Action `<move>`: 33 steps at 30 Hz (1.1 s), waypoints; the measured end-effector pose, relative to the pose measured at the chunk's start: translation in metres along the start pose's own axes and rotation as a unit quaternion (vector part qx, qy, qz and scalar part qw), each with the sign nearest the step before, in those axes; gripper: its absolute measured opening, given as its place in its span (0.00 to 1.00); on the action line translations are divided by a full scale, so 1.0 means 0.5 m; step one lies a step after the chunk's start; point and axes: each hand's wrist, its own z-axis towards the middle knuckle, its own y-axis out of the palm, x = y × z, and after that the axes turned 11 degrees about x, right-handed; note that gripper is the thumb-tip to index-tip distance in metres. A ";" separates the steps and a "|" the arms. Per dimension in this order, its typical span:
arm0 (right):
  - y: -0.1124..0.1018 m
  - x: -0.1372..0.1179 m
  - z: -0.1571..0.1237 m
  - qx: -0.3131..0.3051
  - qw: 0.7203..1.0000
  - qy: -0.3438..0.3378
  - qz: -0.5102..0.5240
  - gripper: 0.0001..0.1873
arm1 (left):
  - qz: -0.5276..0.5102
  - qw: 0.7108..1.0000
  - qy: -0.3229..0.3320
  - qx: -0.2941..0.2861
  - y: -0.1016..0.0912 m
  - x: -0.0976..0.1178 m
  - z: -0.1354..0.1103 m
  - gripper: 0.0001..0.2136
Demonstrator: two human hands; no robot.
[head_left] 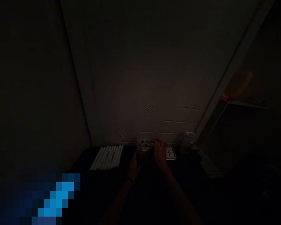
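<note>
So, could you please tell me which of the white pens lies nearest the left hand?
The rightmost pen, ending the row; all the others lie farther from the left hand.

The wall (121, 75) on the far side was a dim grey-brown, patterned with a roughly heart-shaped patch (150, 111) of slanting stripes and a fainter striped patch (123, 133) to its left. The tabletop (84, 159) was near black. On the left, the markers (107, 157) had white barrels, with hints of red and blue at their near ends. The box-like item (143, 142) in the middle was pale, with red and green spots. The small pieces (170, 152) to its right were whitish. Farther right, a blurred object (240, 83) was dull orange, near a red spot (224, 97).
</note>
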 end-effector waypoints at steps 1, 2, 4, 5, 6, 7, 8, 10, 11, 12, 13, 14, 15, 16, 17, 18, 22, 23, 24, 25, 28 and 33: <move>-0.001 -0.002 0.001 0.002 1.000 0.001 -0.002 0.21 | -0.001 1.000 -0.001 -0.003 0.000 -0.002 0.000 0.33; -0.003 -0.004 0.003 0.002 1.000 0.002 -0.003 0.21 | -0.004 1.000 -0.002 -0.006 0.000 -0.004 0.000 0.33; -0.006 -0.008 0.004 0.002 1.000 0.004 0.000 0.20 | -0.009 1.000 -0.002 -0.009 0.000 -0.009 -0.001 0.32; -0.007 -0.010 0.005 0.003 1.000 0.006 0.003 0.20 | -0.011 1.000 -0.002 -0.008 0.000 -0.011 -0.001 0.32; -0.009 -0.011 0.004 0.004 1.000 0.007 0.007 0.20 | -0.011 1.000 -0.003 -0.009 0.000 -0.013 -0.002 0.31; -0.010 -0.013 0.003 0.004 1.000 0.008 0.010 0.20 | -0.012 1.000 -0.005 -0.010 0.000 -0.015 -0.002 0.31; -0.011 -0.014 0.001 0.003 1.000 0.008 0.014 0.20 | -0.012 1.000 -0.008 -0.011 -0.001 -0.015 -0.002 0.31; -0.011 -0.014 -0.005 0.000 1.000 0.015 0.021 0.20 | -0.012 1.000 -0.017 -0.012 -0.003 -0.015 -0.002 0.31; -0.010 -0.014 -0.010 -0.001 0.999 0.022 0.026 0.20 | -0.013 1.000 -0.021 -0.015 -0.004 -0.014 -0.002 0.31; -0.008 -0.013 -0.017 0.001 0.999 0.033 0.033 0.20 | -0.013 0.999 -0.023 -0.019 -0.005 -0.013 -0.001 0.31; -0.005 -0.011 -0.027 0.007 0.998 0.048 0.041 0.19 | -0.014 0.999 -0.023 -0.023 -0.007 -0.012 -0.001 0.31; -0.002 -0.009 -0.039 0.016 0.996 0.066 0.051 0.19 | -0.015 0.999 -0.022 -0.028 -0.008 -0.011 -0.001 0.32; 0.002 -0.007 -0.054 0.029 0.994 0.085 0.062 0.18 | -0.016 0.999 -0.020 -0.033 -0.009 -0.011 -0.001 0.32; 0.007 -0.004 -0.073 0.041 0.991 0.105 0.075 0.17 | -0.017 0.999 -0.017 -0.035 -0.008 -0.012 -0.001 0.32; 0.014 0.000 -0.094 0.051 0.987 0.125 0.087 0.17 | -0.017 0.999 -0.013 -0.036 -0.008 -0.014 -0.002 0.32; 0.022 0.005 -0.118 0.062 0.982 0.149 0.096 0.16 | -0.016 0.999 -0.009 -0.034 -0.007 -0.016 -0.004 0.32; 0.057 0.026 -0.210 0.036 0.972 0.195 0.122 0.14 | 0.011 0.998 0.036 -0.041 -0.009 -0.029 -0.015 0.32; 0.063 0.030 -0.227 0.020 0.973 0.194 0.125 0.14 | 0.028 0.997 0.052 -0.045 -0.015 -0.031 -0.018 0.32; 0.068 0.032 -0.239 0.007 0.975 0.189 0.118 0.13 | 0.052 0.995 0.070 -0.049 -0.024 -0.032 -0.021 0.31; 0.071 0.032 -0.247 -0.011 0.978 0.179 0.107 0.13 | 0.081 0.991 0.089 -0.051 -0.035 -0.032 -0.024 0.30; 0.068 0.019 -0.256 -0.092 0.985 0.136 0.053 0.12 | 0.197 0.968 0.144 -0.055 -0.081 -0.023 -0.034 0.23; 0.053 -0.014 -0.268 -0.162 0.985 0.047 -0.037 0.10 | 0.368 0.914 0.164 -0.049 -0.144 -0.004 -0.070 0.18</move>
